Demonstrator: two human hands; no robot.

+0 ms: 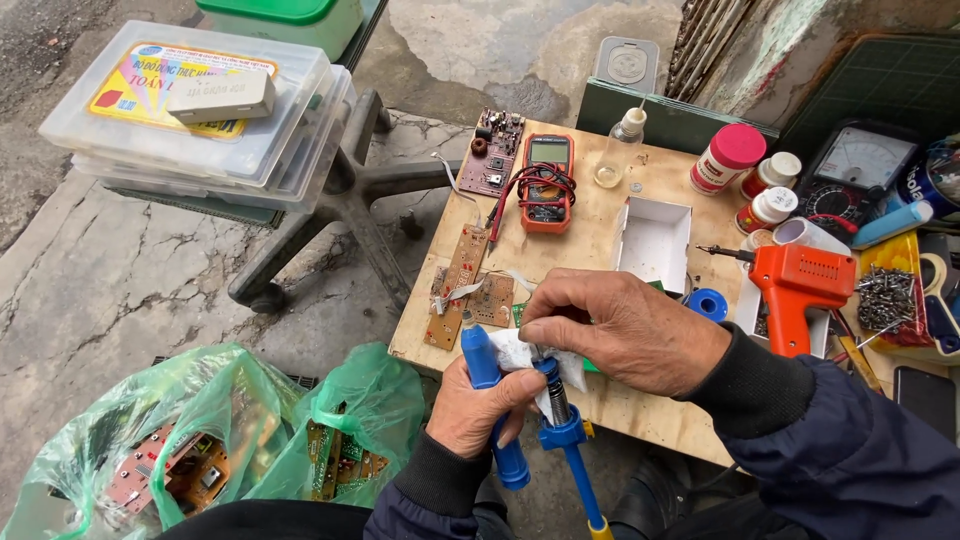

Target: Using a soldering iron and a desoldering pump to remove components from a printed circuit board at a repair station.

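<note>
Plywood table (590,250) (cluttered) on cracked concrete ground (130,290).

Blue tool's (565,440) tip under white tissue (515,352); handle end past the bottom edge

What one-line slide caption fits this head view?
Left hand grips a blue desoldering pump; right hand wipes it with white tissue over a plywood bench.

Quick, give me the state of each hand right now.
Left hand: closed around a blue tool.
Right hand: fingers pinched on a white tissue at the tool's metal part.
</note>
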